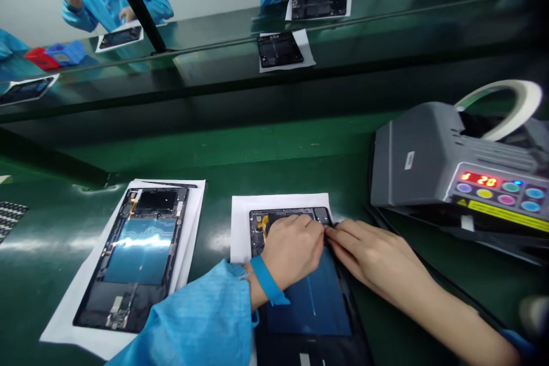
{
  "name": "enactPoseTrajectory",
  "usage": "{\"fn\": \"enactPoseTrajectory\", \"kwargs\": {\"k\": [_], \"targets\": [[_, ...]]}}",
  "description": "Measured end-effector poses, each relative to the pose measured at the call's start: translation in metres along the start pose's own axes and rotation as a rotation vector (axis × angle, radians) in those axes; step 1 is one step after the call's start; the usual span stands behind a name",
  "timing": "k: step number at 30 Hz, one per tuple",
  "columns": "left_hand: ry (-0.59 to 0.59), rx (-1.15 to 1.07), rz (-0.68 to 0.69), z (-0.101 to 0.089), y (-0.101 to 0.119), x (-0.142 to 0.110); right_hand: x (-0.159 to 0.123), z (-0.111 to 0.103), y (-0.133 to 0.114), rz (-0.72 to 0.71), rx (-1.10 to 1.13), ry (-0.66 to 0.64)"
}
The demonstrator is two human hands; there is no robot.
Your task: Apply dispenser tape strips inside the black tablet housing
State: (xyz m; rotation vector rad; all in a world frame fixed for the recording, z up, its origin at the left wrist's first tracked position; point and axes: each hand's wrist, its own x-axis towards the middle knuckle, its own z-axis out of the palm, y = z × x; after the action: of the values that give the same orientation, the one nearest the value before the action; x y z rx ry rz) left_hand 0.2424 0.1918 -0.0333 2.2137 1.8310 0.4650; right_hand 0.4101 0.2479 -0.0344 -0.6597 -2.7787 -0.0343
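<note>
An opened tablet (pixel 309 303) with a blue battery area lies on white paper (pixel 240 234) in front of me. My left hand (pixel 294 246), with a blue band round its wrist, rests over the tablet's upper part, its fingers curled and pressed together. Coming in from the right, my right hand (pixel 364 246) has its fingertips pinched at the tablet's upper right edge, touching my left fingertips. Whatever sits between the fingers is too small or hidden to make out. To the left, a second opened tablet (pixel 137 251) lies on white sheets.
A grey tape dispenser (pixel 420 154) with a lit red display and a tape roll (pixel 518 97) stands at right. Behind a raised conveyor (pixel 206 63) carrying another tablet (pixel 281 48), co-workers in blue handle tablets. Red (pixel 40 58) and blue bins (pixel 68 52) sit far left. A dark post (pixel 137 3) rises there.
</note>
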Motion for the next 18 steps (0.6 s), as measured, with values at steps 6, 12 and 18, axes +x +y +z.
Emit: {"fn": "enactPoseTrajectory", "kwargs": {"k": [6,12,18], "targets": [[0.011,0.007,-0.015,-0.001,0.000,0.001,-0.008,-0.001,-0.009,0.009,-0.091,0.020],[-0.009,-0.032,0.003,-0.003,-0.002,0.005,-0.009,-0.001,0.010,0.027,0.088,-0.022],[-0.018,-0.099,0.002,-0.003,-0.002,0.014,-0.009,-0.001,0.020,0.081,0.171,-0.026]]}}
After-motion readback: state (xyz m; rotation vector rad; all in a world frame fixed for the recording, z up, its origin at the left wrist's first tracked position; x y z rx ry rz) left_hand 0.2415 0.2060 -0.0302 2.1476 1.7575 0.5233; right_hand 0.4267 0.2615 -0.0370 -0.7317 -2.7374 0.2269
